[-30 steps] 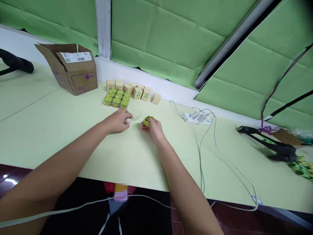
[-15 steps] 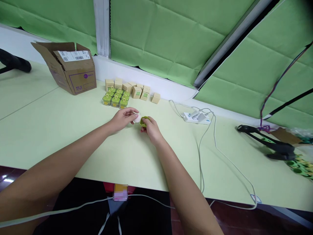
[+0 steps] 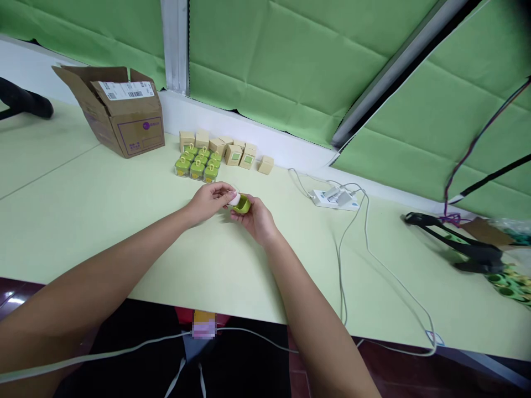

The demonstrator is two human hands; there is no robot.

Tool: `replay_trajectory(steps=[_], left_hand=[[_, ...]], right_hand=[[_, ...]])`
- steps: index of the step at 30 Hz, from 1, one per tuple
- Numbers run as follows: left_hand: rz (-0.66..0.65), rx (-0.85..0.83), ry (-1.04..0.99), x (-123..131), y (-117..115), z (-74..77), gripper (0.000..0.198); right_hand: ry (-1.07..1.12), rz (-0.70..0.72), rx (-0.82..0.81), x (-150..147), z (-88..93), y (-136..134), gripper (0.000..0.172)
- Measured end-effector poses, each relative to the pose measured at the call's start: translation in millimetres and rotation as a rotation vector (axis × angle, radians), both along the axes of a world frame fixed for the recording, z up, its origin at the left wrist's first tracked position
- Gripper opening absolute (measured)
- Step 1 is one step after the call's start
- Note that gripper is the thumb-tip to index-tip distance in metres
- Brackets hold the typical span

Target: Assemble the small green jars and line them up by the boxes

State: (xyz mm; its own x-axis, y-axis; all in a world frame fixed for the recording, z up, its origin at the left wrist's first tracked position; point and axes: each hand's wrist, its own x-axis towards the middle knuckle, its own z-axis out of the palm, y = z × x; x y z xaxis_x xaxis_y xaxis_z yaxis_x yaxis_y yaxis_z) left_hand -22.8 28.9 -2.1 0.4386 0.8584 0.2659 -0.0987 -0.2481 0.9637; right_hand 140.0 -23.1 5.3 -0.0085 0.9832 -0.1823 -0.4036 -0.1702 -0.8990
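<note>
Above the middle of the table, my left hand (image 3: 208, 202) pinches a small white rounded piece (image 3: 235, 199) between thumb and fingers. My right hand (image 3: 260, 221) holds a small hollow green lid-like cover (image 3: 241, 205), its opening turned up and toward the left hand. The white piece is right at the cover's left rim; whether it is partly inside I cannot tell. Just beyond my hands stands a block of small clear containers with green tops and pale loop handles (image 3: 197, 168).
Small tan cartons (image 3: 234, 155) line the wall behind the containers. An open cardboard box (image 3: 136, 130) stands at back left. A white power strip (image 3: 335, 200) with trailing cables (image 3: 339, 260) lies to the right. Beyond it are a black stand (image 3: 468, 249) and green parts (image 3: 506, 284).
My right hand has shifted slightly left and turned the green cover so its hollow shows more. My left hand stays nearly in place, with the white piece now against the cover.
</note>
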Motion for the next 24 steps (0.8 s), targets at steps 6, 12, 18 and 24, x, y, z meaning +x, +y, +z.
replay_trajectory(steps=[6, 12, 18, 24], left_hand=[[0.004, 0.023, 0.033, -2.0, 1.7, -1.7, 0.048], [-0.015, -0.035, 0.018, -1.7, 2.4, -1.8, 0.051], [-0.034, -0.092, -0.013, -2.3, 4.9, -2.6, 0.049], [-0.001, -0.104, 0.021, -5.3, 2.8, 3.6, 0.048]], right_hand=[[-0.111, -0.047, 0.086, 3.5, -3.1, -0.4, 0.033], [-0.188, -0.107, 0.204, 3.4, -6.4, -1.0, 0.046], [-0.168, -0.108, 0.228, 3.8, -5.2, -0.7, 0.046], [-0.088, -0.070, 0.185, 5.3, 1.2, -3.3, 0.039]])
